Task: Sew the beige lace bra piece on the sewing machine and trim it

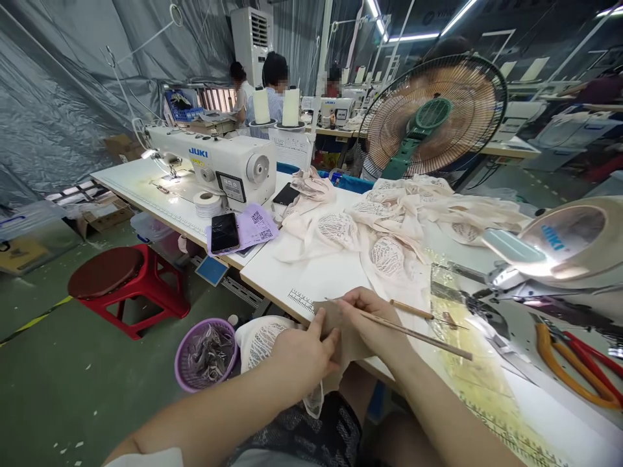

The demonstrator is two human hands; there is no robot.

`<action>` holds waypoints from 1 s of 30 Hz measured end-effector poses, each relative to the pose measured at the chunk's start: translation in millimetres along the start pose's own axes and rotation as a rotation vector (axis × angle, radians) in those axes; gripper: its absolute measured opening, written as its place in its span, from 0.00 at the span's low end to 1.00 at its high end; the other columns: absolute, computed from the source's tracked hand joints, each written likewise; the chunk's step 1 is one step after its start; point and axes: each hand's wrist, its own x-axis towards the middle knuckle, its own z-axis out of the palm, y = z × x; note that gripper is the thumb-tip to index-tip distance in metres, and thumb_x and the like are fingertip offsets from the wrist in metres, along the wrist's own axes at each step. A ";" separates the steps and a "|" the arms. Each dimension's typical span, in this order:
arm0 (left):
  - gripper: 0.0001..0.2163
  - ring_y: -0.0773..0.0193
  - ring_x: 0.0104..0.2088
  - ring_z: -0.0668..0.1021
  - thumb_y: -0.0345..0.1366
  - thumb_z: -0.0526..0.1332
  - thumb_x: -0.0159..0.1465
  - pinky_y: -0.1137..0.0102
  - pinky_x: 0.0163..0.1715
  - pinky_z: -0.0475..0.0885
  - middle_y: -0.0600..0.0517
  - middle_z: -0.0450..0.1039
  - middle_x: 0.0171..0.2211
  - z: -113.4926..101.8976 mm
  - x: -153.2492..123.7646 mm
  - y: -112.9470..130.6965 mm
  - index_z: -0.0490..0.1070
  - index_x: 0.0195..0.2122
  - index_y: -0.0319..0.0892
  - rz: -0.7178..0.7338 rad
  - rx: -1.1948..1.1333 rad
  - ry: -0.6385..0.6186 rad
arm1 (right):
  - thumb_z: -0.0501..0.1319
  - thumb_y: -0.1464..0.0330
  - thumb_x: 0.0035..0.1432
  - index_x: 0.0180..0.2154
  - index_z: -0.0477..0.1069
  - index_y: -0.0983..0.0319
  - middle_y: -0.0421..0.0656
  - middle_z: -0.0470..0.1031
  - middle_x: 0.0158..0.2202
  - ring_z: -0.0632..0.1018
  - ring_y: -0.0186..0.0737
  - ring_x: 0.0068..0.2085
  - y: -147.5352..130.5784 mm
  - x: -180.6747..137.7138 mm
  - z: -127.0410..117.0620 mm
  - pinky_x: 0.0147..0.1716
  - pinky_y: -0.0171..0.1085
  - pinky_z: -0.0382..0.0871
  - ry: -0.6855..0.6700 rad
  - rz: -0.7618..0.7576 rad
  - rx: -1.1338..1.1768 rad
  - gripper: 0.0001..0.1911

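White worktable (316,275) carries a Juki sewing machine (214,165), a standing fan (433,117) and a heap of pale lace pieces (389,220). At its near edge, the left hand (302,350) pinches a beige fabric piece (335,324). The right hand (372,318) presses on that fabric, fingers closed around a thin wooden stick (413,334).

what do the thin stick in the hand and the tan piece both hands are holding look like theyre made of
Thin stick: likely wood or bamboo, matte brown with visible grain, held by the right hand. Tan piece: soft matte fabric, creasing where the left hand pinches it; fibre unclear.
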 end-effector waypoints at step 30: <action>0.30 0.53 0.29 0.79 0.49 0.54 0.62 0.65 0.21 0.72 0.38 0.47 0.63 2.0 -0.3 3.3 0.47 0.63 0.50 -0.028 0.019 -0.062 | 0.55 0.61 0.50 0.20 0.60 0.59 0.36 0.62 0.18 0.64 0.33 0.22 28.6 -7.6 6.4 0.20 0.32 0.57 0.027 -0.065 -0.269 0.12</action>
